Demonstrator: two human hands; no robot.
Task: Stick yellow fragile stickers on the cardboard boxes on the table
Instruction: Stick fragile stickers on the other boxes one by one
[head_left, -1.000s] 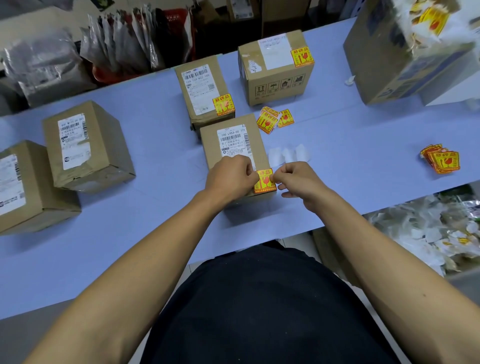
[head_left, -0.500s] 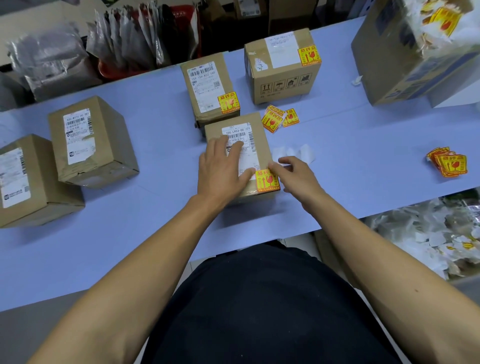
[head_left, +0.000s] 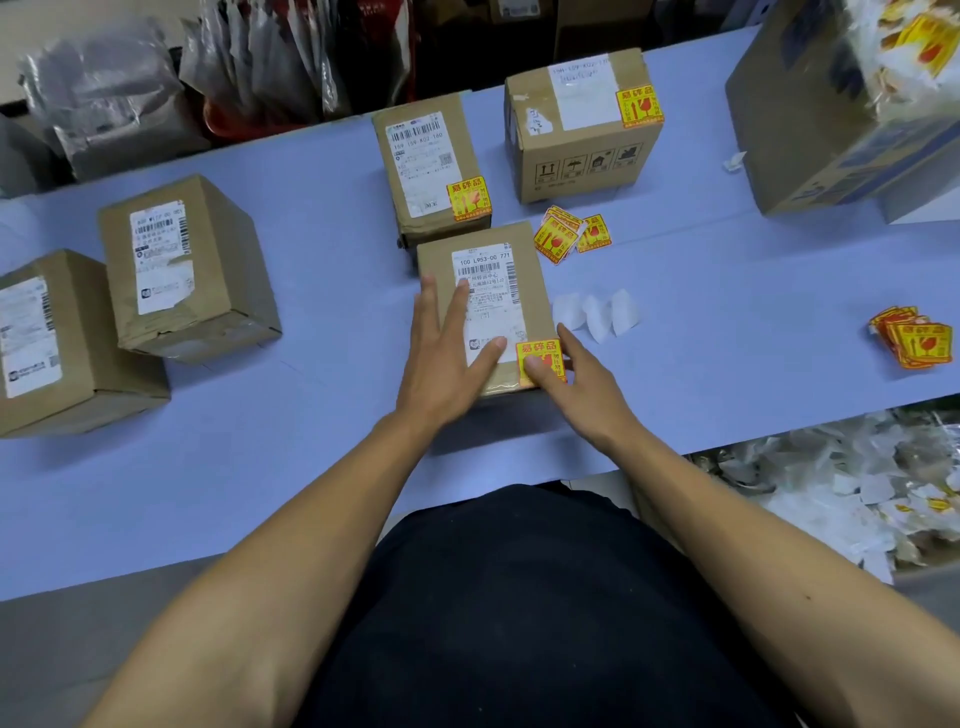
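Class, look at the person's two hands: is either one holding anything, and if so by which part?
Nothing is gripped. The left hand lies flat on the nearest box; the right hand's fingers press its yellow sticker.

1. The small brown cardboard box with the flat hands on it (head_left: 485, 291) sits on the long pale blue table (head_left: 727, 291).
2. The left hand (head_left: 447, 358) lies on top.
3. The right hand (head_left: 576, 379) presses the square yellow fragile sticker (head_left: 540, 353) on its near right corner.
4. Two brown sticker-free cardboard boxes (head_left: 182, 270) sit far left.

The pale blue table (head_left: 727, 291) carries 6 cardboard boxes (head_left: 483, 291), loose yellow stickers (head_left: 558, 236) and white backing scraps (head_left: 597, 312).
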